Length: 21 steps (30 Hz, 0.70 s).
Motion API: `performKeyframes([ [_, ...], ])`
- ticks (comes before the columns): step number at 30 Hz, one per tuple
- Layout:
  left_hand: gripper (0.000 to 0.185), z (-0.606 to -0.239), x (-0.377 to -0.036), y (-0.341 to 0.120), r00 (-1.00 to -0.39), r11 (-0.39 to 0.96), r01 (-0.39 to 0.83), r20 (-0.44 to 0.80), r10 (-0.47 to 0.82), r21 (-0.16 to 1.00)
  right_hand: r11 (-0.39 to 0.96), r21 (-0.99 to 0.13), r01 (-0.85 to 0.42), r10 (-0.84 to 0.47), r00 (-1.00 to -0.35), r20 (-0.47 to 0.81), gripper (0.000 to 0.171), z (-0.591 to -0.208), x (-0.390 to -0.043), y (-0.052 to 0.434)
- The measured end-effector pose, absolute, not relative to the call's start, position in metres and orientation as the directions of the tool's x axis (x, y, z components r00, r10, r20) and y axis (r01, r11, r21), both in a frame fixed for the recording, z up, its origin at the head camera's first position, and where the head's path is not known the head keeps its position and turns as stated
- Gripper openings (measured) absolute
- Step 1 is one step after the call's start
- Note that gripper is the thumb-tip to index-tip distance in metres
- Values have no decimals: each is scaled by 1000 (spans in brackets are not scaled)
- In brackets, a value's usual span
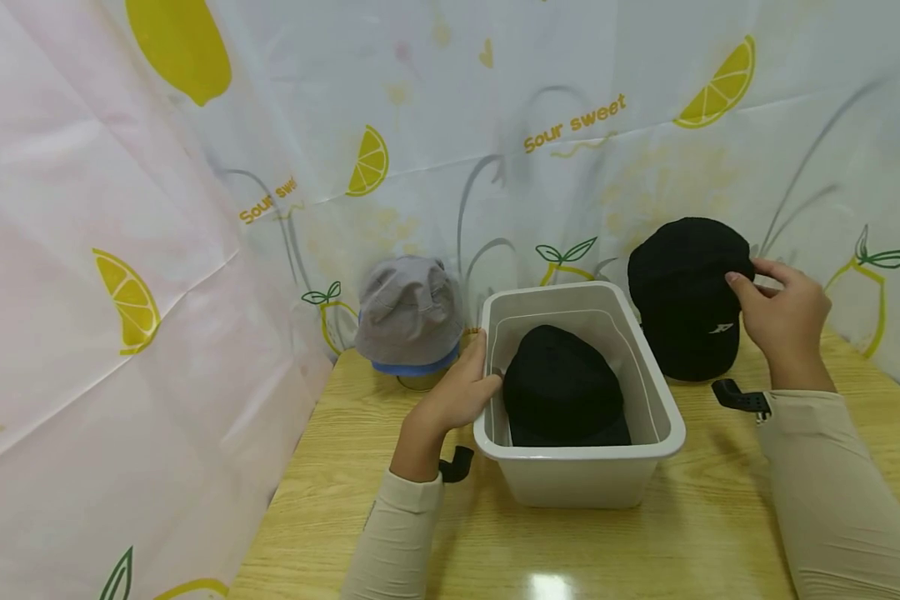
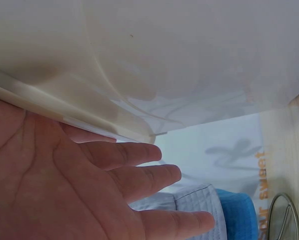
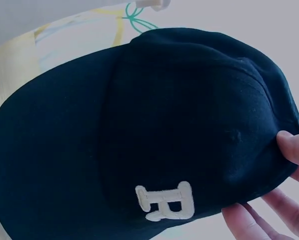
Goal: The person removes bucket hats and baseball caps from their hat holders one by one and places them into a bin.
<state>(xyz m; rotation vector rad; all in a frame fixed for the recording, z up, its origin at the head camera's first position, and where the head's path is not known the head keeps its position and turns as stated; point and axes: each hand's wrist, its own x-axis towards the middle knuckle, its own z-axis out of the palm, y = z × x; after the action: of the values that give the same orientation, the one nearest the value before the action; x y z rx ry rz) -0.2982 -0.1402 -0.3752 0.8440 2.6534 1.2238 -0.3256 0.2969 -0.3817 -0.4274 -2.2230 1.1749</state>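
My right hand [image 1: 787,308] pinches the crown edge of a black baseball cap [image 1: 686,292] between thumb and fingers, to the right of a white plastic bin [image 1: 585,479]. The cap's brim points down; a white letter patch [image 3: 169,201] shows on its front in the right wrist view. My left hand [image 1: 457,392] rests at the bin's left rim, its thumb over the edge. In the left wrist view its fingers [image 2: 147,177] stretch out straight along the outside. Inside the bin lies another black cap [image 1: 562,387].
Left of the bin, a grey bucket hat [image 1: 408,308] sits over a blue hat [image 1: 420,367], with a wire stand [image 2: 284,215] beneath. Both stand on a wood-grain table [image 1: 345,467]. A lemon-print cloth [image 1: 450,108] hangs behind and at the left.
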Motion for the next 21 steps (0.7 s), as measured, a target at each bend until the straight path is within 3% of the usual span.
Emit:
performKeyframes([
  [12,88,-376,-300,-140,-829,509,462,148,540,726,522,-853,-21,571,-734,367,60,-375,-319,294],
  [21,89,-374,-297,-140,-851,539,423,116,512,729,452,-888,-85,600,-707,373,53,-371,-318,290],
])
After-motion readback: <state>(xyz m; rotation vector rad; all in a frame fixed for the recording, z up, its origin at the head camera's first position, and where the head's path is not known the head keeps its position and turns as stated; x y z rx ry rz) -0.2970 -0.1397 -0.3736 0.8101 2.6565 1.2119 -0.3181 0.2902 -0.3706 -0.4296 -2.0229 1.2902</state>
